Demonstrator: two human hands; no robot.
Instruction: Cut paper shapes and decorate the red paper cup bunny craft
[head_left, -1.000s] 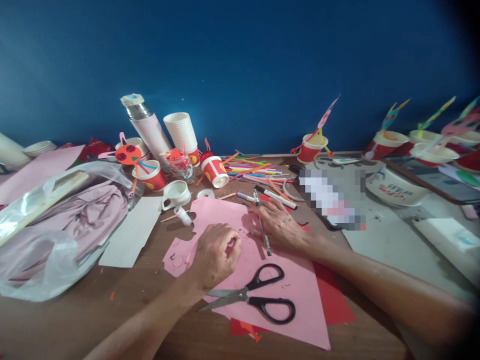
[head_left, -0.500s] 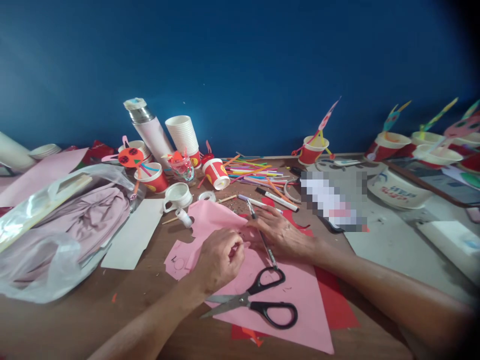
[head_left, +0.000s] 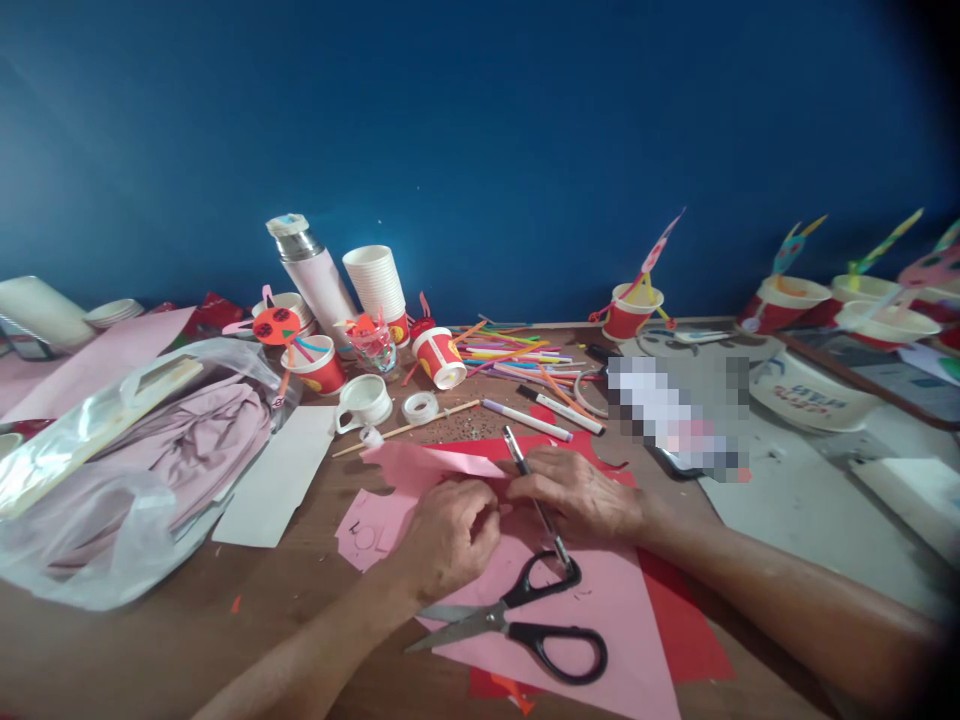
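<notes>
Pink paper now raised higher, partly hidden behind left fingers.

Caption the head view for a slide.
Left hand and right hand over pink paper, pen in the right, open scissors nearby.

Just beyond the blades of the scissors, the left hand is showing bare, with a broad, rounded back and ridged knuckles; beyond the handles, the right hand is likewise showing bare, with faint creases across its back. On either side of the scissors, the bare left forearm and right forearm are widening smoothly away from the hands
</notes>
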